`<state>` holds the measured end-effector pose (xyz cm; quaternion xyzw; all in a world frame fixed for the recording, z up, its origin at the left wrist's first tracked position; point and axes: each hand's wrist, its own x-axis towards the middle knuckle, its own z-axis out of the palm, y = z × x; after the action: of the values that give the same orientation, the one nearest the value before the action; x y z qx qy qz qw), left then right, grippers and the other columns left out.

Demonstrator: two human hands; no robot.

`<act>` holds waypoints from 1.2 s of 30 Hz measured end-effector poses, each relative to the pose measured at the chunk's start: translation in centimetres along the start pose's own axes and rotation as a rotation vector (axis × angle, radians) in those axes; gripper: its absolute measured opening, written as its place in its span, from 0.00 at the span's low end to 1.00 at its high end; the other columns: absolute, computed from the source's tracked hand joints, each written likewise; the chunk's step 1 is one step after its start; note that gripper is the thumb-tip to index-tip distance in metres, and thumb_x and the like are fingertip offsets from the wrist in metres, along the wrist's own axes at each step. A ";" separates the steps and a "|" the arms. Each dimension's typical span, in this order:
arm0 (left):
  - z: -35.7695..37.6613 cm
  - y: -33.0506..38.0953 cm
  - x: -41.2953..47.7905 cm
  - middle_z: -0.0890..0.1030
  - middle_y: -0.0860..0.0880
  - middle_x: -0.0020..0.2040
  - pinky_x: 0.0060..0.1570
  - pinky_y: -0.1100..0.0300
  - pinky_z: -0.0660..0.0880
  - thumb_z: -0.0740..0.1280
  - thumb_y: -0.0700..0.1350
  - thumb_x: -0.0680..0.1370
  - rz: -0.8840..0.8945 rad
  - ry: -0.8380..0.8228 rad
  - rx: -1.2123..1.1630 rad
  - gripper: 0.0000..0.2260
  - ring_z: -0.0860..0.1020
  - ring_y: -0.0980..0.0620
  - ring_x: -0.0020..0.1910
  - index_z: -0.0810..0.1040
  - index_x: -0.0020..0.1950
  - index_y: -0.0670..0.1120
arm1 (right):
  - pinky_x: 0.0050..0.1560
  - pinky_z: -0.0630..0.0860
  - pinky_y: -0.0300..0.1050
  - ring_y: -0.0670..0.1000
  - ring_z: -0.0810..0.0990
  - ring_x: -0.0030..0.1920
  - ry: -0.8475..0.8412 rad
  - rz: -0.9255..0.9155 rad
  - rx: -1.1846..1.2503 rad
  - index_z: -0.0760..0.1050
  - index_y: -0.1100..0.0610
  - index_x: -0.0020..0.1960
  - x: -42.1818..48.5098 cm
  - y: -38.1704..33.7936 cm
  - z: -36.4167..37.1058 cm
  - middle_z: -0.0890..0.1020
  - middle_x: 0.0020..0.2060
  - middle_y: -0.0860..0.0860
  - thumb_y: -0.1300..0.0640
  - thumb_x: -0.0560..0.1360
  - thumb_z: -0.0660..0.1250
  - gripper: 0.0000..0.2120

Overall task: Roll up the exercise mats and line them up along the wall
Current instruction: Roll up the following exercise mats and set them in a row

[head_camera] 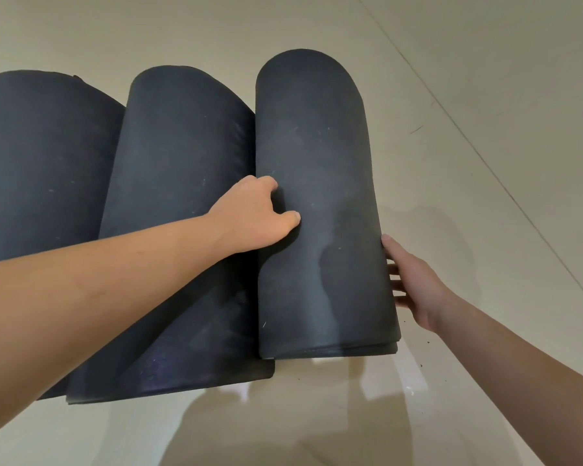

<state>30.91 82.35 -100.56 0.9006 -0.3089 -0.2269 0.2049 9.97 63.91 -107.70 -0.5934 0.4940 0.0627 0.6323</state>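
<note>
Three dark rolled exercise mats lie side by side on the pale floor. The right mat (pixel 320 196) is the one between my hands. My left hand (pixel 256 213) reaches across the middle mat (pixel 179 156); its fingers dip into the gap between the two rolls and its thumb lies on the right mat's top, so it grips that roll's left side. My right hand (pixel 414 284) presses with straight fingers against the right mat's outer side, near its front end. The left mat (pixel 37 163) lies partly behind my left forearm.
Pale tiled floor (pixel 485 146) spreads to the right of the mats and in front of them, with a grout line (pixel 468 136) running diagonally at the right. Beyond the mats' far ends the pale surface continues with no visible break.
</note>
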 end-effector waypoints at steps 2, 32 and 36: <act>0.2 0.2 -0.2 0.78 0.53 0.66 0.55 0.57 0.72 0.71 0.62 0.79 -0.005 0.000 -0.031 0.26 0.77 0.51 0.58 0.77 0.71 0.48 | 0.59 0.80 0.56 0.54 0.85 0.52 -0.015 0.000 -0.014 0.86 0.45 0.60 0.1 0.1 -0.3 0.88 0.54 0.48 0.27 0.79 0.61 0.27; 1.4 5.2 -2.6 0.77 0.51 0.61 0.54 0.53 0.78 0.72 0.79 0.65 -0.192 -0.168 -0.028 0.47 0.78 0.46 0.58 0.70 0.69 0.46 | 0.66 0.77 0.55 0.54 0.87 0.61 -0.293 0.119 0.262 0.82 0.51 0.69 -1.3 0.1 1.6 0.87 0.62 0.53 0.27 0.72 0.65 0.37; 2.7 3.3 -3.2 0.77 0.56 0.66 0.62 0.50 0.79 0.74 0.81 0.58 -0.280 -0.182 -0.332 0.54 0.78 0.49 0.63 0.68 0.74 0.51 | 0.66 0.78 0.56 0.53 0.87 0.61 -0.264 0.021 0.171 0.77 0.47 0.73 -2.1 -0.2 -0.1 0.88 0.60 0.49 0.29 0.68 0.76 0.40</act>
<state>25.65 81.43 -100.12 0.8644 -0.1564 -0.3812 0.2882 9.01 64.85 -106.08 -0.5190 0.4164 0.1044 0.7391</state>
